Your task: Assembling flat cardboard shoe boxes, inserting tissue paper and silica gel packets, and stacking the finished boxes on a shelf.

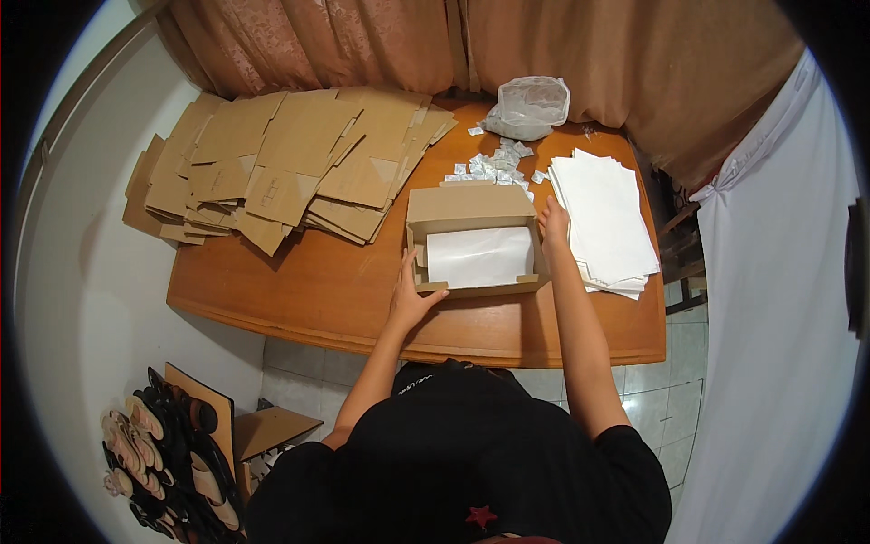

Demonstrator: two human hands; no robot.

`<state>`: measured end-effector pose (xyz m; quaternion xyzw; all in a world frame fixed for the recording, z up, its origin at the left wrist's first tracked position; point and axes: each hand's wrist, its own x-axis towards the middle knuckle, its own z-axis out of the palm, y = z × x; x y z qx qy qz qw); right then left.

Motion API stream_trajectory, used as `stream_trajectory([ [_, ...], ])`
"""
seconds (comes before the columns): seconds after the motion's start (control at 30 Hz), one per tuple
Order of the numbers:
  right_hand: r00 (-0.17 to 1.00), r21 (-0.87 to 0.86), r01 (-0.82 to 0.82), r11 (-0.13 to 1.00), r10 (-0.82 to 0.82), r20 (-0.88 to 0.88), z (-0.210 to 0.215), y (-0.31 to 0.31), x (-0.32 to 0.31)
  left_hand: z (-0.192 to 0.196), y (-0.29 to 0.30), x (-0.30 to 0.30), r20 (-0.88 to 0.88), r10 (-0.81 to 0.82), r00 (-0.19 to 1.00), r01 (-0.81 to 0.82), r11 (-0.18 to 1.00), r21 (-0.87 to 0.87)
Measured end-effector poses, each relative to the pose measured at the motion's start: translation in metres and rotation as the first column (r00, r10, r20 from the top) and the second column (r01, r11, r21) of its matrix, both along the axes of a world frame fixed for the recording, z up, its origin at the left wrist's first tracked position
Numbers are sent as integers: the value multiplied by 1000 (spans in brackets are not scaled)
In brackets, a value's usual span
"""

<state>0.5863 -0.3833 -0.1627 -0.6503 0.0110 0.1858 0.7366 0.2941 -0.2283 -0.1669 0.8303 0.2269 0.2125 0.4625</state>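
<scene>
An open cardboard box [471, 201] stands on the wooden table in front of me, its lid tilted up at the far side. White paper [480, 257] lies flat inside it. My left hand [414, 295] grips the near left corner, the thumb along the front wall and the fingers against the left side. At the box's right side is my right hand [554, 223], its fingers up by the far right corner and partly hidden. Just beyond the box, small white sachets [494, 166] lie scattered. To the right of my right hand rests a stack of white paper sheets [604, 218].
Flattened cardboard boxes [299, 159] are piled across the table's left side. A clear plastic bag [533, 104] of sachets sits at the far edge, before brown curtains [580, 45]. Shoes [172, 453] stand at lower left, and a white cloth [761, 272] hangs at right.
</scene>
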Motion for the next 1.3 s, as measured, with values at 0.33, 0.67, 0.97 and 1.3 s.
stream_trajectory([
  [0.33,994,191,-43,981,22,109,15,-6,-13,-1,33,13,-26,-108,994,111,983,143],
  [0.67,668,-284,-178,942,327,668,67,-40,-101,-3,13,7,137,244,960,-267,946,185],
  [0.97,555,-648,229,726,450,700,52,-25,-162,1,19,22,109,239,965,-214,955,-205],
  [1.3,444,-561,323,762,401,801,8,-25,-164,0,8,20,263,246,933,-205,963,-173],
])
